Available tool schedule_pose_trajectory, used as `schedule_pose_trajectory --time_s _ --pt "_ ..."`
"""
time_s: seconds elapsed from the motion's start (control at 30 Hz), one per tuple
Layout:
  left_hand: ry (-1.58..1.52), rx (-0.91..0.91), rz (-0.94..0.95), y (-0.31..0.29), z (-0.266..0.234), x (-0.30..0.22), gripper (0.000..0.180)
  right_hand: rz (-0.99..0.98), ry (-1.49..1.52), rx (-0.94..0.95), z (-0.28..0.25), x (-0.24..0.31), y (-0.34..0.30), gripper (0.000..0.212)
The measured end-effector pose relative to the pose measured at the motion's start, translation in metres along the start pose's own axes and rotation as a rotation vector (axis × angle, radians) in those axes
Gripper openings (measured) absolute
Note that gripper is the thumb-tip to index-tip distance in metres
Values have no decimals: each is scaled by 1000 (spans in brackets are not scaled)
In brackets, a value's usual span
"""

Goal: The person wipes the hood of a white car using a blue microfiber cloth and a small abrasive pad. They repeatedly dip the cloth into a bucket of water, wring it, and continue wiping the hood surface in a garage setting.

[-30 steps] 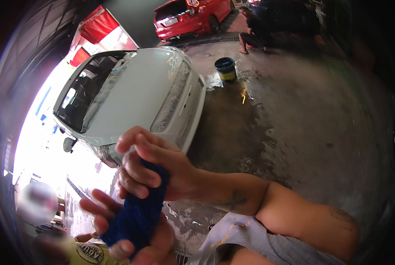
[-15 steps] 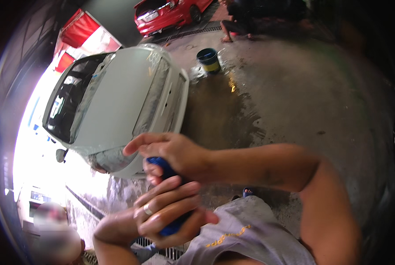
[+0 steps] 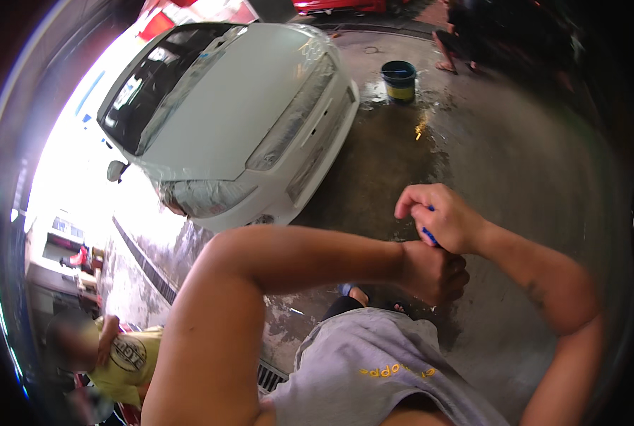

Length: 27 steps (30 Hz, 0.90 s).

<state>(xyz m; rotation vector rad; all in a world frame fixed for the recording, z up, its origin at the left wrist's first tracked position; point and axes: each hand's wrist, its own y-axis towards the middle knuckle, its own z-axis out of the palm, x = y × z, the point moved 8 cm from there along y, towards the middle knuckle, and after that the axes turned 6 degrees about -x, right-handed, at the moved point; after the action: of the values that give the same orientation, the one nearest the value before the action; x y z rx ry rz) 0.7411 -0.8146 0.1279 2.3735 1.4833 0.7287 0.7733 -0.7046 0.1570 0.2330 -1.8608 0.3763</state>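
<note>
In front of my body, my left hand (image 3: 436,274) is closed in a fist, with its forearm reaching across from the left. Just above it and touching it, my right hand (image 3: 444,219) curls its fingers. Both grip a crumpled blue cloth (image 3: 429,236); only small bits show between the hands, and the rest is hidden inside them. Beyond my forearms stands a pale grey-white car (image 3: 210,106), its headlights and front grille covered with masking film.
A dark bucket with a yellow band (image 3: 400,91) stands on wet concrete (image 3: 373,149). A person in a yellow shirt (image 3: 129,366) is at the lower left. Another person's leg (image 3: 444,51) shows at the far right. A drain grate (image 3: 153,273) runs along the floor; a red car (image 3: 345,6) is behind.
My view has shifted, and both hands have moved to the right in it. The left hand has turned over, hiding its fingers' ring. Less of the blue cloth shows now.
</note>
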Motion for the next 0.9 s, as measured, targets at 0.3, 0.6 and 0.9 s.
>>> schedule_pose_trajectory --time_s 0.3,0.6,0.9 --pt "605 466 193 -101 171 126 18 -213 -635 -232 -34 -65 158 13" --pt "-4 544 -582 -268 205 264 30 -157 -759 -128 9 -84 371 18" --pt "-351 560 -1417 -451 114 313 33 -471 -518 -353 -5 -63 474 56"
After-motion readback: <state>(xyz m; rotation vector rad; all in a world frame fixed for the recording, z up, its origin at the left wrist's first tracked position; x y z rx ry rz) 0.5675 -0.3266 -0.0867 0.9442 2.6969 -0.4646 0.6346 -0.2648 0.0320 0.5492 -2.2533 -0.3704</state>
